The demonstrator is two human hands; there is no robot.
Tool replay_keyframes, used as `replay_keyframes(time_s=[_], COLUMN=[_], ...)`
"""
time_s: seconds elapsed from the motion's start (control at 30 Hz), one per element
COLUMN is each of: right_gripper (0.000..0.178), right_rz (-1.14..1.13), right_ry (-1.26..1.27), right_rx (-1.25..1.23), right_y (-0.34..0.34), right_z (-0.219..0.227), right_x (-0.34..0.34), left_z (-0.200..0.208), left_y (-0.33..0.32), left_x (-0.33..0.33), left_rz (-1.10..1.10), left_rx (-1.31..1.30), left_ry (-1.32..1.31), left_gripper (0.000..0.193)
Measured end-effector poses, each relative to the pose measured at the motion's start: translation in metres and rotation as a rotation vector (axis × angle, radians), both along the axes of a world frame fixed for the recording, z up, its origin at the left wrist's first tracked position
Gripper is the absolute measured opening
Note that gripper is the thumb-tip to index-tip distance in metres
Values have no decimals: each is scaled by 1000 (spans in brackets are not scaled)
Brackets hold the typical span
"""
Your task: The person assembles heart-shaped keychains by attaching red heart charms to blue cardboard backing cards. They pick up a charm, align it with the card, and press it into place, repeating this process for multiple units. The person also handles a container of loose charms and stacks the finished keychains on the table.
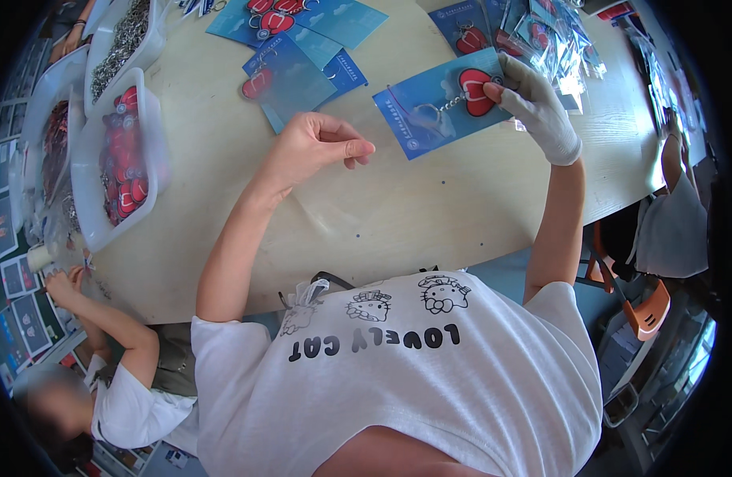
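Observation:
My right hand (533, 107) wears a white glove that leaves the thumb tip bare. It grips a blue backing card (417, 119) by its right end, with the thumb on a red heart-shaped keychain (475, 91). The keychain's chain and ring lie across the card, which looks wrapped in clear film. Bare and curled, my left hand (312, 153) hovers over the table just left of the card, thumb against the fingers. Whatever those fingers may hold is hidden. Beyond it lie overlapping blue cards (298, 75) and a red keychain (257, 83).
White plastic bins stand at the left: one of red keychains (126, 151), one of metal chains and rings (126, 40). Packed keychain cards (545, 36) pile up at the far right. One co-worker (135, 350) sits at the lower left; another person's arm (673, 159) reaches in at the right.

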State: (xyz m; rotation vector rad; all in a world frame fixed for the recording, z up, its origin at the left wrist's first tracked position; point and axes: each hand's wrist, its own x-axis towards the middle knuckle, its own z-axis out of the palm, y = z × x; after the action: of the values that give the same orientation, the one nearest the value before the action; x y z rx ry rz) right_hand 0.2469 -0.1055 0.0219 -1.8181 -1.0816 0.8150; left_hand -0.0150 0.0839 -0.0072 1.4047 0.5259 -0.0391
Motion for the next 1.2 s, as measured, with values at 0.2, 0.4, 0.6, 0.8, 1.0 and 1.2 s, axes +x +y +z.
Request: replay_keyframes(time_s=[0.2,0.4,0.6,0.8,1.0,1.2], right_gripper=[49,43,42,41,38,38], right_rz=[17,7,-12,-48,-65,11], right_ry=[106,146,171,236,203,181], right_rx=[69,6,32,109,107,74], right_y=[0,1,7,10,3,-1], right_z=[15,12,10,3,0,4], right_x=[0,-3,-5,-7,-13,2], left_z=[3,-1,-6,-6,-2,-5], left_y=[-3,-2,4,1,1,2], left_x=[2,0,-5,-6,-3,-2], left_rz=[37,19,69,107,123,111], left_rx=[-8,-47,-70,-61,-64,-9], left_ry=[6,-24,-54,-91,-77,-93], left_gripper=[18,14,14,16,18,17])
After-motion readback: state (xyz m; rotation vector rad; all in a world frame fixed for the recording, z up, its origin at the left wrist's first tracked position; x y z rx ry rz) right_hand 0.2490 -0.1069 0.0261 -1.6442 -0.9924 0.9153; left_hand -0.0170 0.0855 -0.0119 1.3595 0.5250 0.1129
